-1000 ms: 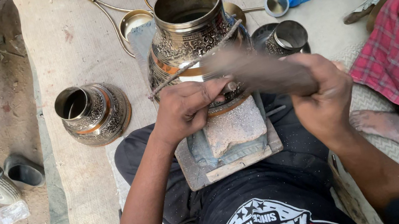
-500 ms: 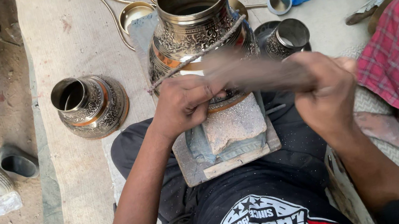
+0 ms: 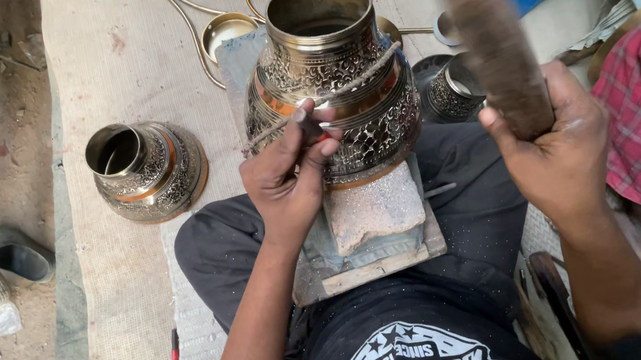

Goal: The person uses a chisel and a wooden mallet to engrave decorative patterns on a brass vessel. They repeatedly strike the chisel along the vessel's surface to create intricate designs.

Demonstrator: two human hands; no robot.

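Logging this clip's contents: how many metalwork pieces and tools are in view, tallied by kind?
Engraved metal vessels: 3 (large one under the left hand, one lying at left, a darker one behind)
Wooden mallet: 1, in the right hand
Punch held at the large vessel: 1
Small brass bowl: 1
Total: 6

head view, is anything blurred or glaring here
Head view: the mallet in the right hand is smeared by motion blur; the engraved pot and left hand are sharp; light is soft daylight, with only mild sheen on the metal.
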